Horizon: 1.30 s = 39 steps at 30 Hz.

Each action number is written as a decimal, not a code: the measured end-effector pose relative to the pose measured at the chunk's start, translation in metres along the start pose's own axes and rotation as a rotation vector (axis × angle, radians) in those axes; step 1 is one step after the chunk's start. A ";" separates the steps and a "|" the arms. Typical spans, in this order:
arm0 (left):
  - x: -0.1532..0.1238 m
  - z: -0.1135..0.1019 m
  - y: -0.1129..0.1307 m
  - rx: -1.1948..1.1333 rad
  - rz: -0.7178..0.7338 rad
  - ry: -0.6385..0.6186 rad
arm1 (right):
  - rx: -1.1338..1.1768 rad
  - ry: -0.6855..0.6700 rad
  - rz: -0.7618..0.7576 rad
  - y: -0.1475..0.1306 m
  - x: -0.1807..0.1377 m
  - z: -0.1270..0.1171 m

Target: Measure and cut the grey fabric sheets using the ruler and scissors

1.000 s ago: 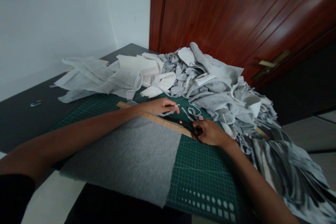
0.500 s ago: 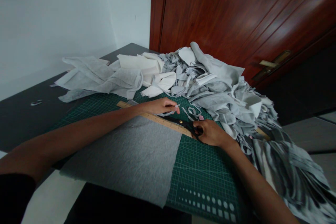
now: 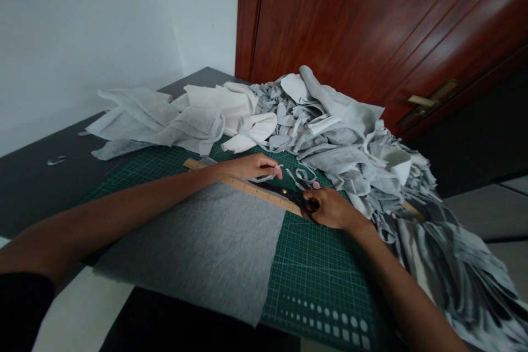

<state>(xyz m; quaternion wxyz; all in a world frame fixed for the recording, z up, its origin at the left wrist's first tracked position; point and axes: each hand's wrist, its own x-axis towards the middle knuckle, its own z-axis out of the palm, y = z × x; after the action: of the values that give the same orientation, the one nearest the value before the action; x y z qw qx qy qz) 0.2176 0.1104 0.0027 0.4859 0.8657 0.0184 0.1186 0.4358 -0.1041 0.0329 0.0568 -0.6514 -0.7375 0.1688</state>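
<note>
Between the fingers of my left hand point(image 3: 259, 166) is the end of a narrow grey fabric strip point(image 3: 264, 179). My right hand point(image 3: 328, 207) is closed round the handles of black scissors point(image 3: 295, 196), whose blades point left along the far edge of a wooden ruler point(image 3: 264, 193). Under the ruler lies a large grey fabric sheet point(image 3: 206, 242), spread flat over the green cutting mat point(image 3: 322, 264). Loose cut strips point(image 3: 305, 175) curl on the mat just beyond the scissors. A small pink piece point(image 3: 316, 185) sits beside my right hand. My left forearm passes over the ruler and the sheet.
A big heap of grey and white fabric scraps point(image 3: 350, 143) covers the back of the dark table point(image 3: 25, 192). Pale fabric pieces point(image 3: 165, 121) lie at the back left. Striped folded cloth point(image 3: 462, 269) hangs at the right. Behind stands a brown wooden door point(image 3: 330, 22).
</note>
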 end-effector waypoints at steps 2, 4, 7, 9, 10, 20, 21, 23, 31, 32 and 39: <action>0.000 0.000 0.001 0.013 -0.001 0.000 | 0.002 -0.001 -0.004 0.001 0.000 0.000; 0.000 0.000 0.001 0.028 -0.003 -0.004 | 0.005 -0.003 -0.005 0.002 0.001 0.001; 0.000 0.000 0.001 0.041 -0.009 -0.005 | 0.014 -0.009 0.008 0.002 0.001 0.001; 0.000 0.000 0.002 0.047 -0.020 -0.005 | 0.017 -0.013 0.015 0.001 0.001 0.001; 0.000 0.000 0.003 0.050 -0.029 -0.007 | 0.016 -0.014 0.018 0.000 0.001 0.000; 0.001 0.000 0.002 -0.007 0.003 -0.012 | -0.007 -0.021 0.016 -0.005 0.000 -0.003; 0.001 0.000 0.002 -0.008 -0.001 -0.013 | -0.014 -0.020 0.015 -0.005 0.000 -0.004; 0.001 0.000 0.002 -0.006 -0.002 -0.012 | -0.028 -0.025 0.017 -0.005 0.000 -0.003; -0.001 0.000 0.002 0.034 -0.032 0.008 | -0.064 -0.040 0.026 -0.002 0.000 -0.001; -0.001 0.000 0.002 0.034 -0.032 0.010 | -0.064 -0.035 0.024 -0.002 0.000 -0.001; 0.000 0.004 0.000 0.036 -0.008 0.020 | -0.065 -0.034 0.008 -0.003 -0.001 -0.001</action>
<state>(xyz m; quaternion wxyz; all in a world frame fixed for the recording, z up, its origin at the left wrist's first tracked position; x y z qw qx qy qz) 0.2187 0.1072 0.0009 0.4705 0.8730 0.0286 0.1249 0.4330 -0.1048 0.0354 0.0225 -0.6531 -0.7407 0.1561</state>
